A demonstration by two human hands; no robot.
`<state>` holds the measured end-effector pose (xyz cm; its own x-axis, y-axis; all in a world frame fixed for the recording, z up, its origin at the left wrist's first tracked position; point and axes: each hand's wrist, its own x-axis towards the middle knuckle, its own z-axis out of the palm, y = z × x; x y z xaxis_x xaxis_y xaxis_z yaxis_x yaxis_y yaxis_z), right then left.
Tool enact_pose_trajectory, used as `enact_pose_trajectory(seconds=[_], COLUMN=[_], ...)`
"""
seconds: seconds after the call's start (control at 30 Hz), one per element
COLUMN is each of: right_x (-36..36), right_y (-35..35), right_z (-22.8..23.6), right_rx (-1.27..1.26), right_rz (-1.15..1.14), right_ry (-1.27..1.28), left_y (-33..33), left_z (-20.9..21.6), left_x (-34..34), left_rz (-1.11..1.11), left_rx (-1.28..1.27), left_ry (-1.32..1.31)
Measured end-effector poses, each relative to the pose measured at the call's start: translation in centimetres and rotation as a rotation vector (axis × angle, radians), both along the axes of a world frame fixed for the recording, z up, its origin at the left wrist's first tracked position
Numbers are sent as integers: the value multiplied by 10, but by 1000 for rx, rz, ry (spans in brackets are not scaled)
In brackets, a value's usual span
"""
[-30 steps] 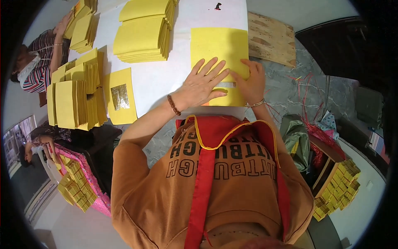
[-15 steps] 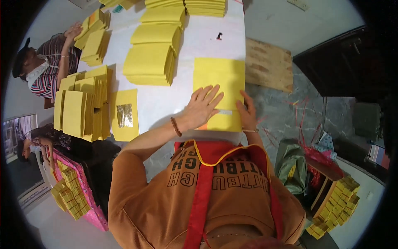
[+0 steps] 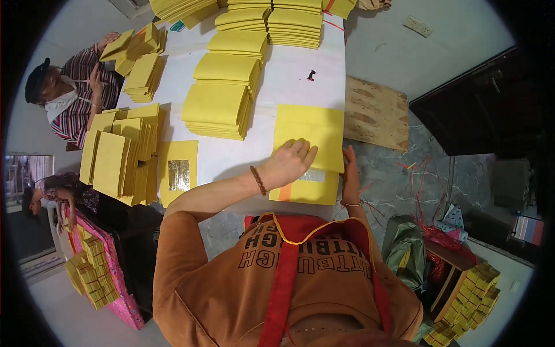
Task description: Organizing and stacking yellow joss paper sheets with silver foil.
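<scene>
On the white table's near right part lies yellow joss paper (image 3: 309, 118), folded over, with an orange strip and part of a silver foil patch showing at its near end. My left hand (image 3: 291, 162) rests on the folded layer, fingers close together and slightly bent, palm down. At the paper's right edge stands my right hand (image 3: 350, 176), seen edge-on with fingers stretched upward; whether it touches the paper I cannot tell. Left of these, a flat yellow sheet with a silver foil square (image 3: 178, 174) lies at the table's edge.
Folded yellow stacks (image 3: 217, 110) run up the table (image 3: 225, 159), with another pile (image 3: 110, 159) at the left. A co-worker (image 3: 81, 95) handles yellow bundles at the far left. A wooden board (image 3: 376, 115) and red strings are to the right; more bundles (image 3: 471, 298) lie lower right.
The view has shifted, so the table sits lower in it. My left hand's spread fingers have drawn together, and more foil shows below the folded layer. My right hand has moved off the paper's top to its edge.
</scene>
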<state>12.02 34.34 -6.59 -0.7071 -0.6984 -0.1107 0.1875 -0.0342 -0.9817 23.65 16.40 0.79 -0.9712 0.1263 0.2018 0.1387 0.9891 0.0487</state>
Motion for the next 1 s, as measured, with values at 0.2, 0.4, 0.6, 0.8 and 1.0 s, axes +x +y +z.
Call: enact_pose_trajectory(seconds=[0.2, 0.4, 0.6, 0.8, 1.0], right_x=[-12, -8, -10, -8, -15], right_y=[3, -4, -4, -3, 0], right_z=[-10, -19, -37, -34, -42], right_rx=[13, 91, 88, 140, 187], right_rz=[-21, 15, 11, 4, 22], right_ry=[-102, -62, -46, -48, -85], left_y=[-62, -140, -168, -178, -174], left_z=[69, 8, -69, -122, -127], left_x=[-25, -106, -150, -149, -153], left_rz=[207, 233, 254, 273, 380], left_rx=[412, 261, 78, 5, 61], left_ry=[242, 378, 347, -61, -150])
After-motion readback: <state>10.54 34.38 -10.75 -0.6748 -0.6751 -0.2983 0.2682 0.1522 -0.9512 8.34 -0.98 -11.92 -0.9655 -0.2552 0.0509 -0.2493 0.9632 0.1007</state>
